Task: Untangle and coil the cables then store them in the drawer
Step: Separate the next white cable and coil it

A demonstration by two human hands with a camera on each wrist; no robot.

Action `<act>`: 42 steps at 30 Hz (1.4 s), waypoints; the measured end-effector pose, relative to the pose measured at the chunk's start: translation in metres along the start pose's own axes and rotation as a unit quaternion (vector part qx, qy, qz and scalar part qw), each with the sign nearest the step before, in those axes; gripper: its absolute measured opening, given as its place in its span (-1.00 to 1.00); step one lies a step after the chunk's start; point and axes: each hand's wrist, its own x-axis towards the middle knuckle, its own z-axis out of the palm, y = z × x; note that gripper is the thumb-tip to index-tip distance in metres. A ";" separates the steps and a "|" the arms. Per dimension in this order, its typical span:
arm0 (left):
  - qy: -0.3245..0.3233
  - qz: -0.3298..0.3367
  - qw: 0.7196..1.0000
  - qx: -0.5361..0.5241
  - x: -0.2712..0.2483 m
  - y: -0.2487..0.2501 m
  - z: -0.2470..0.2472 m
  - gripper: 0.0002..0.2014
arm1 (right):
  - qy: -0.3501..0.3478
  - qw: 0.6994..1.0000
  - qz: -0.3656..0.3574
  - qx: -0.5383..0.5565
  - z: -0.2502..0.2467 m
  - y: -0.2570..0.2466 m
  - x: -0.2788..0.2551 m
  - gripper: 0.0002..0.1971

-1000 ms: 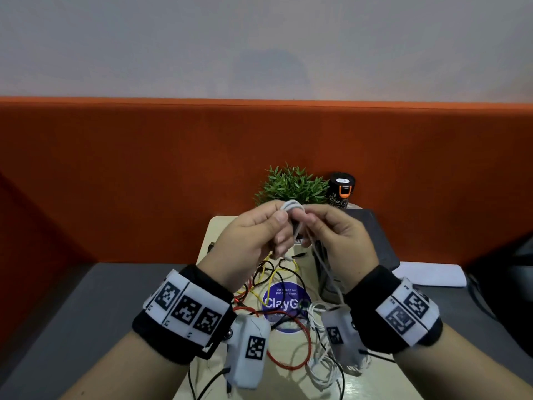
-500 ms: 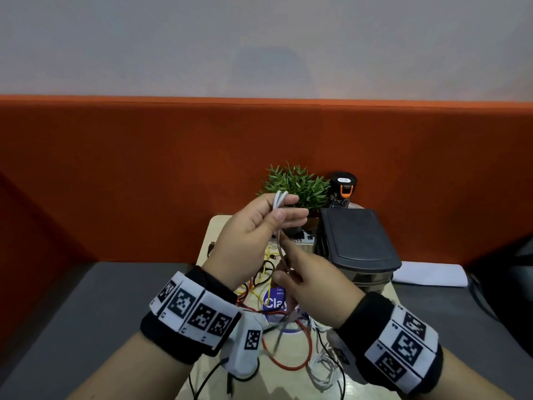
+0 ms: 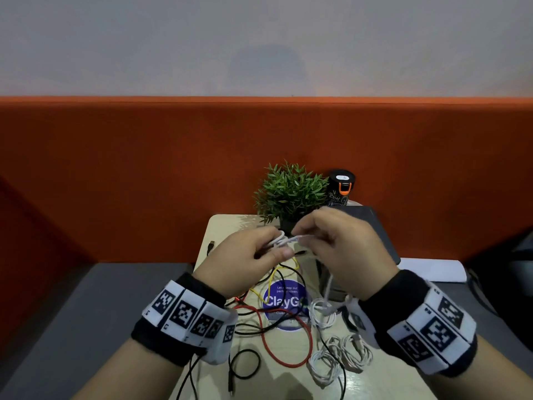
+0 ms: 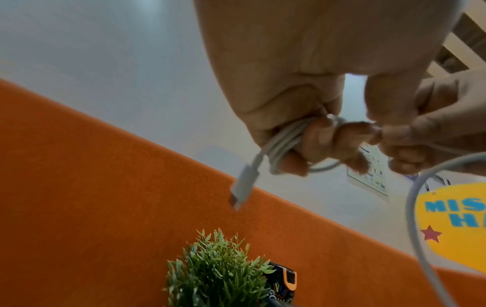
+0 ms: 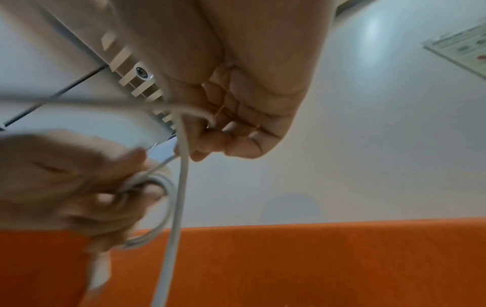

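Above the small table, my left hand [image 3: 253,255] grips several loops of a white cable [image 3: 281,241] bundled round its fingers. The same white cable [image 4: 284,143] has its plug [image 4: 243,187] hanging free below my left hand [image 4: 302,128]. My right hand [image 3: 331,241] pinches the cable's free strand right beside the bundle, and the white cable [image 5: 178,187] trails down from my right hand [image 5: 210,137] toward the table. Red [image 3: 268,350], black [image 3: 245,368] and yellow [image 3: 269,284] cables lie tangled on the table [image 3: 219,226], with white coils [image 3: 337,356] at the near right.
A potted green plant [image 3: 291,192] and a black and orange bottle [image 3: 340,186] stand at the table's far edge. A dark box [image 3: 380,235] sits behind my right hand. An orange partition [image 3: 144,168] backs the table. A round blue sticker [image 3: 285,301] lies under the cables.
My right hand has risen from below the left hand back up beside it, bringing the white strand to the bundle. The left hand has dropped slightly and still holds the loops.
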 end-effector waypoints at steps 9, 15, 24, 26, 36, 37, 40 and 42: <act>-0.047 -0.002 0.874 -0.484 -0.003 0.019 -0.005 -0.77 | 0.072 0.997 0.017 -0.024 0.016 0.020 -0.003 -0.78; -0.013 0.019 0.807 -0.590 -0.001 0.026 -0.001 -0.78 | -0.095 0.976 0.148 0.131 0.047 0.005 -0.018 -0.65; 0.153 0.036 0.887 -0.435 0.004 0.020 0.005 -0.67 | -0.186 0.936 0.199 0.221 0.055 0.005 -0.026 -0.61; 0.186 0.038 0.885 -0.425 0.005 0.018 0.007 -0.68 | -0.175 0.898 0.238 0.326 0.057 0.005 -0.027 -0.63; 0.182 0.026 0.952 -0.244 0.004 -0.004 0.013 -0.88 | -0.160 0.919 0.214 0.291 0.045 -0.002 -0.023 -0.83; 0.165 0.016 0.963 -0.211 0.004 -0.006 0.013 -0.88 | -0.154 0.930 0.204 0.263 0.041 -0.003 -0.021 -0.81; 0.108 0.009 0.988 -0.111 0.002 -0.009 0.013 -0.86 | -0.147 0.969 0.156 0.121 0.028 -0.004 -0.016 -0.83; 0.059 0.012 0.997 -0.047 0.001 -0.007 0.013 -0.79 | -0.142 0.983 0.113 0.037 0.019 -0.006 -0.011 -0.82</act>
